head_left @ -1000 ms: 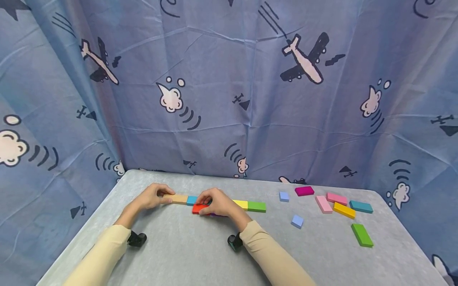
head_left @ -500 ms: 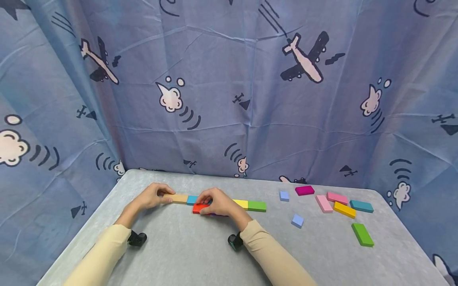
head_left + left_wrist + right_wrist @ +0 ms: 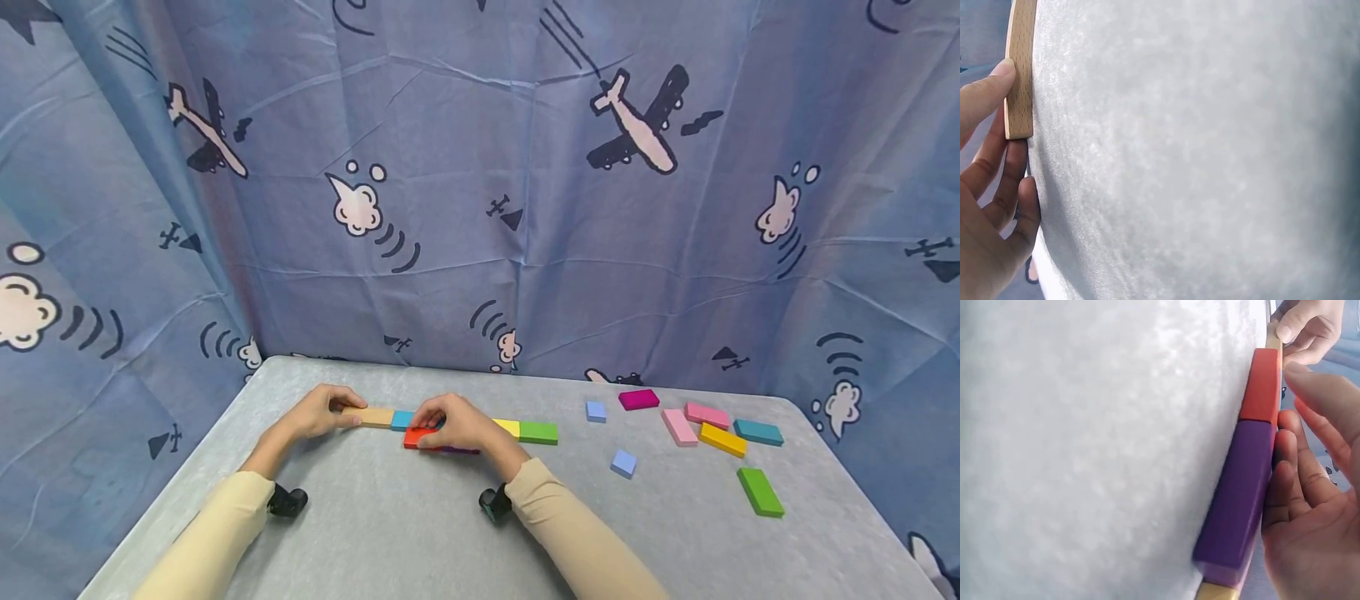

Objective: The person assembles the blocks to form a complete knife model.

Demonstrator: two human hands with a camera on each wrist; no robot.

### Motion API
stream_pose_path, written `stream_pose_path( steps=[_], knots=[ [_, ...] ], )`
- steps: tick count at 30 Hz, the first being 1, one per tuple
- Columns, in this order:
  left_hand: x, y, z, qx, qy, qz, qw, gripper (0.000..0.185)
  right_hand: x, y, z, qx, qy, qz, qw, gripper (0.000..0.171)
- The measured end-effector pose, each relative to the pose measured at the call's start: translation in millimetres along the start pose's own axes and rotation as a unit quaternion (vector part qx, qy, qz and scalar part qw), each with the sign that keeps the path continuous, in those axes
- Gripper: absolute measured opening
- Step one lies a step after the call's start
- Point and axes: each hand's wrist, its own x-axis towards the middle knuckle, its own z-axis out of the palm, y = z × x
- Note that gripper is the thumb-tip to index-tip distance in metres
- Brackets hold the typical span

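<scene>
Fingers (image 3: pixel 442 417) of the right hand (image 3: pixel 459 425) curled over a red block (image 3: pixel 415 437), thumb on the near edge and fingertips on the far side, pinching it down against the bench (image 3: pixel 420 533). Seen in the right wrist view butted end to end with a purple block (image 3: pixel 1238 494), which lies under the palm; likely held so to keep the two flush in one line. Fingers (image 3: pixel 1004 181) of the left hand (image 3: pixel 318 412) bent round the end of a plain wooden block (image 3: pixel 369 417), thumb tip on its top face and the others low beside its end, clamped lightly, seemingly as a stop so the row cannot slide away from the push. Between the two sets of fingers: a teal block (image 3: pixel 402 419) touching the wooden one. Just past the right fingers, on the side away from the left hand: a yellow block (image 3: pixel 507 427) and a green block (image 3: pixel 538 432), joined in the same row. Well apart from the right fingers, further to that side: loose pieces scattered flat, among them two small pale blue squares (image 3: pixel 622 463), a magenta block (image 3: pixel 638 399), two pink blocks (image 3: pixel 679 427), an orange-yellow block (image 3: pixel 722 440), a second teal one (image 3: pixel 757 432) and a second green one (image 3: pixel 760 492). Beyond all fingers: a blue cloth (image 3: pixel 480 183) printed with aeroplanes.
</scene>
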Motion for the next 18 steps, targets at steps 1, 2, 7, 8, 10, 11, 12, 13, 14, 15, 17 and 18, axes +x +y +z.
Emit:
stream_pose_path(
  steps=[1, 2, 7, 8, 10, 11, 12, 13, 14, 15, 17, 18],
  knots=[
    [0.1, 0.2, 0.0, 0.001, 0.0, 0.0, 1.0, 0.019, 0, -1, -1, 0.005, -0.001, -0.003, 1.0, 0.022],
    [0.1, 0.7, 0.2, 0.001, 0.001, -0.002, 1.0, 0.019, 0, -1, -2, 0.01, -0.001, -0.006, 1.0, 0.022],
    [1.1, -0.2, 1.4, 0.004, 0.001, -0.002, 1.0, 0.019, -6, -8, -15, 0.022, 0.005, -0.011, 1.0, 0.02],
    [1.4, -0.7, 1.7, 0.004, 0.002, -0.003, 1.0, 0.019, -9, -9, -18, 0.019, 0.007, -0.012, 1.0, 0.02],
    [2.0, -2.3, 2.1, 0.003, 0.0, -0.002, 1.0, 0.019, -16, -10, -26, 0.018, 0.01, -0.014, 1.0, 0.019],
    [2.0, -2.5, 2.3, 0.003, 0.001, -0.003, 1.0, 0.019, -20, -10, -30, 0.021, 0.012, -0.016, 1.0, 0.019],
    [2.1, -2.7, 2.5, 0.003, 0.001, -0.004, 1.0, 0.018, -25, -9, -34, 0.022, 0.014, -0.016, 1.0, 0.02],
    [2.0, -2.7, 2.4, 0.002, 0.001, -0.006, 1.0, 0.018, -30, -10, -38, 0.026, 0.015, -0.014, 0.999, 0.019],
    [1.9, -2.5, 2.2, 0.002, 0.0, -0.004, 1.0, 0.019, -36, -10, -42, 0.031, 0.017, -0.014, 0.999, 0.018],
    [1.6, -2.0, 2.0, 0.002, 0.0, -0.004, 1.0, 0.019, -42, -12, -46, 0.037, 0.018, -0.012, 0.999, 0.017],
    [0.9, -1.2, 1.5, 0.0, 0.0, -0.006, 1.0, 0.019, -55, -19, -54, 0.052, 0.021, -0.008, 0.998, 0.016],
    [0.5, -1.0, 1.2, 0.0, 0.0, -0.006, 1.0, 0.019, -62, -22, -59, 0.058, 0.021, -0.005, 0.998, 0.015]
  ],
)
